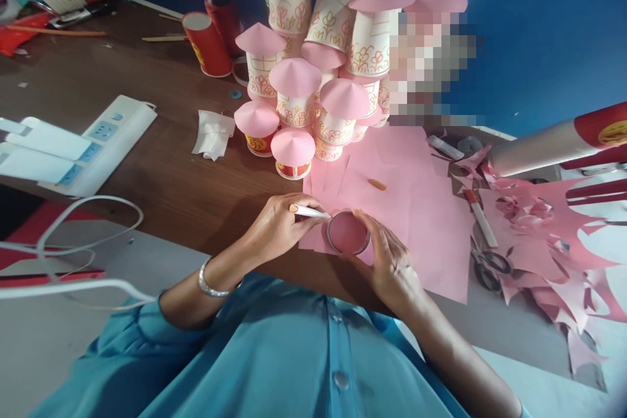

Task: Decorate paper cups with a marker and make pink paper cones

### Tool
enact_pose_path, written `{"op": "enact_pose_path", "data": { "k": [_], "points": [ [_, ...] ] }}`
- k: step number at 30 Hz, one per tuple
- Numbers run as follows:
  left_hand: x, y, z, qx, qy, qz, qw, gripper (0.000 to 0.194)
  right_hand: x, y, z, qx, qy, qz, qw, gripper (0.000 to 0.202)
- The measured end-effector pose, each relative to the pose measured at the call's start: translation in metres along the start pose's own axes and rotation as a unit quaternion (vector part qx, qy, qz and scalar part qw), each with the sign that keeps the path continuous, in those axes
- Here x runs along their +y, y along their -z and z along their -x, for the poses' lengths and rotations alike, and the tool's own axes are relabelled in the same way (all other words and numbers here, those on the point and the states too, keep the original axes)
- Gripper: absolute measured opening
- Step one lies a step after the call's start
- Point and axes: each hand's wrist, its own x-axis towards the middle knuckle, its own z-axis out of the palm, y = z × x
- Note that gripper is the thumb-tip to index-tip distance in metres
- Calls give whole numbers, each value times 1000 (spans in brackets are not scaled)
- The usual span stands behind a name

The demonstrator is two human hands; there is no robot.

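closely paired at the front of the table (176, 192): left hand (277, 228) has fingers pinched together on a white pen (311, 211); right hand (392, 261) is clamped on a round ring (329, 234), fingers along its far right side, thumb at the near side

key relation: ring lies directly to the right of the pen grip, flat on the pink sheets (416, 228) near their front edge. pen's long axis runs sideways, dipping slightly rightward, its tip at the ring's upper left rim; whether it touches rim or paper, cannot tell. left hand sits outside the ring, right hand wraps the opposite side. pink shows within the rim; open through or backed, unclear

containers: red paper cup (208, 46) stands mouth up beyond the left hand, contents not readable. behind it, a darker red cup (224, 19) with something black at its top. to their right, a cluster of decorated cups (296, 111) under pink cone roofs (295, 78), some stacked, insides hidden

right side: black-handled scissors (491, 268) beside pink scraps (533, 209); red-ended white stick (481, 219) just beyond the scissors. far left: white power strip (120, 137), plugs seated in it
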Motion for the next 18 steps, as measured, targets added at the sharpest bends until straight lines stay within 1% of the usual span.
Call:
{"op": "enact_pose_path", "data": {
  "k": [2, 5, 8, 12, 18],
  "points": [
    [2, 1, 7, 8, -4, -15, 1000, 4, 0, 0, 0, 1, 3, 0, 1000, 71],
    [6, 0, 20, 17, -9, -19, 1000, 7, 1, -1, 1, 3, 4, -1, 1000, 70],
    [11, -5, 34, 31, -15, -6, 999, 6, 1, -2, 2, 8, 2, -3, 1000, 70],
    [15, -15, 49, 49, -30, -17, 998, 9, 3, -3, 3, 8, 0, -1, 1000, 70],
    [17, -25, 62, 59, -70, -55, 994, 13, 4, -3, 3, 11, 1, 3, 1000, 73]
  ]
}}
